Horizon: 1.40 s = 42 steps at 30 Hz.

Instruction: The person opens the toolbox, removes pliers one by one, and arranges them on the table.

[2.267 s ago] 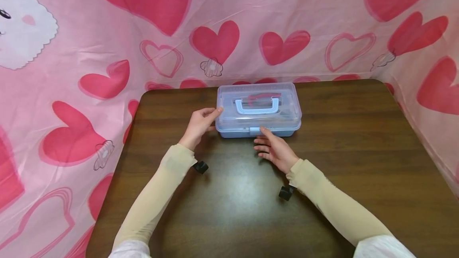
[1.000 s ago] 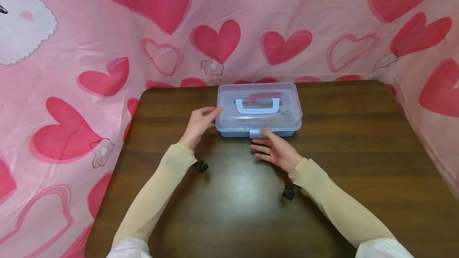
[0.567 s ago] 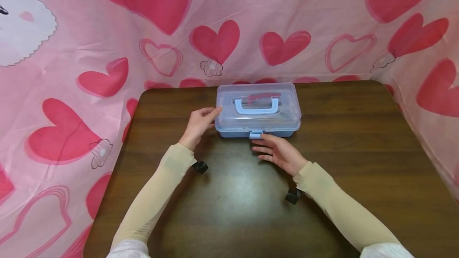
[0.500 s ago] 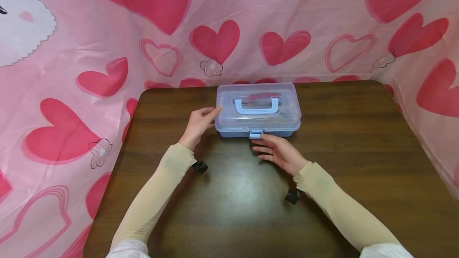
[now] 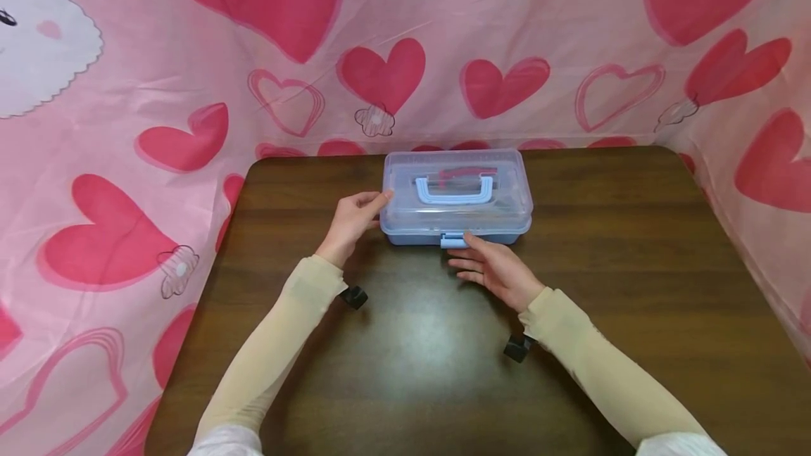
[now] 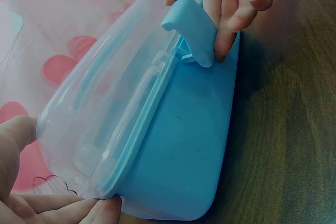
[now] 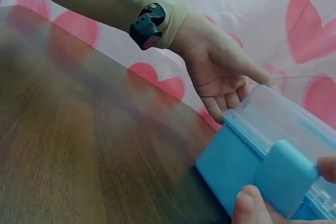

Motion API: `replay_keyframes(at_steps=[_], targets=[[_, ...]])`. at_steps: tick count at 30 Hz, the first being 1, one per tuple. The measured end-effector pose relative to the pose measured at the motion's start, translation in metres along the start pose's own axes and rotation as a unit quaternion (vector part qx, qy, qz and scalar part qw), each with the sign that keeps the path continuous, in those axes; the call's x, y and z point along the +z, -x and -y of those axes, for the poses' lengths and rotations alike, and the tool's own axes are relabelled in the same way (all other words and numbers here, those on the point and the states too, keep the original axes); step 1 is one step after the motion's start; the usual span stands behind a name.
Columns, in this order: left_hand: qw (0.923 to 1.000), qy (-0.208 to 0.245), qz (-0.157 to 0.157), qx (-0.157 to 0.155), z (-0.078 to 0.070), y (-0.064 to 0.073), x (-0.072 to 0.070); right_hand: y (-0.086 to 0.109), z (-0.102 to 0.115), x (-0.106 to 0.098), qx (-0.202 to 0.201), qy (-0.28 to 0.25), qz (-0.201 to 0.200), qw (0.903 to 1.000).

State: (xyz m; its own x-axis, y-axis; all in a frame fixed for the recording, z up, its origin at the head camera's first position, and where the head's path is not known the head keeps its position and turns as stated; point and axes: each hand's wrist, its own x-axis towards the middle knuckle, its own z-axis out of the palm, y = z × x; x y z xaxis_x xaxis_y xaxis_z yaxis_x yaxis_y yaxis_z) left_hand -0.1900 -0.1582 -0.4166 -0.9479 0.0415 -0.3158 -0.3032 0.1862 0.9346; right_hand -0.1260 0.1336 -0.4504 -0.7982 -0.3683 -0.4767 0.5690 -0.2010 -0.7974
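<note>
A box with a clear lid [image 5: 405, 192] and blue base [image 6: 173, 129] stands at the table's back. Its lid is down, with a light-blue carry handle [image 5: 454, 197] lying on top. My left hand [image 5: 351, 224] holds the box's left end, thumb on the lid and fingers at the rim. At the front, my right hand [image 5: 500, 269] pinches the blue latch [image 6: 191, 27] between thumb and index finger. That latch is swung outward, its top away from the lid. Through the lid shows a red item [image 5: 465, 172], its kind unclear.
The brown wooden table [image 5: 405, 371] extends in front of the box and to both sides. Pink heart-patterned cloth [image 5: 437, 13] hangs right behind the table's back edge and along its sides.
The latch, flat against the box front earlier, is now tilted outward. My right hand has shifted slightly right and down with it. My left hand has stayed on the box's left end.
</note>
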Motion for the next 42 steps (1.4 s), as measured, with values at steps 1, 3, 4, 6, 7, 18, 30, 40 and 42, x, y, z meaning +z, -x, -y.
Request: replay_keyframes(at_steps=[1, 3, 4, 6, 7, 18, 30, 40, 42], targets=[[1.0000, -0.001, -0.001, -0.002, 0.000, 0.000, 0.000, 0.000, 0.000, -0.001, 0.000, -0.005, -0.002, 1.0000], [1.0000, -0.005, -0.002, -0.004, 0.001, 0.001, 0.000, 0.002, -0.001, -0.001, -0.002, -0.013, -0.003, 0.9999], [1.0000, -0.007, -0.004, -0.006, 0.001, 0.001, 0.000, 0.002, -0.001, -0.002, -0.002, -0.018, -0.003, 0.9998], [0.9999, -0.008, -0.006, -0.006, 0.002, 0.002, 0.000, 0.003, -0.002, -0.003, -0.005, -0.021, -0.004, 0.9998], [0.9999, -0.007, -0.006, -0.005, 0.002, 0.002, 0.000, 0.003, -0.003, -0.004, -0.006, -0.022, -0.005, 0.9997], [1.0000, 0.003, 0.000, 0.004, 0.003, 0.002, 0.000, 0.004, -0.011, -0.016, 0.037, 0.024, 0.015, 0.9989], [0.9999, 0.010, 0.006, 0.004, 0.007, 0.001, -0.001, -0.003, -0.022, -0.019, 0.062, 0.077, 0.012, 0.9950], [0.9998, 0.019, 0.006, 0.008, 0.008, -0.001, 0.000, -0.006, -0.014, -0.021, 0.060, 0.038, 0.010, 0.9974], [0.9997, 0.022, 0.004, 0.006, 0.008, -0.001, 0.000, -0.006, -0.013, -0.023, 0.055, 0.037, 0.013, 0.9977]])
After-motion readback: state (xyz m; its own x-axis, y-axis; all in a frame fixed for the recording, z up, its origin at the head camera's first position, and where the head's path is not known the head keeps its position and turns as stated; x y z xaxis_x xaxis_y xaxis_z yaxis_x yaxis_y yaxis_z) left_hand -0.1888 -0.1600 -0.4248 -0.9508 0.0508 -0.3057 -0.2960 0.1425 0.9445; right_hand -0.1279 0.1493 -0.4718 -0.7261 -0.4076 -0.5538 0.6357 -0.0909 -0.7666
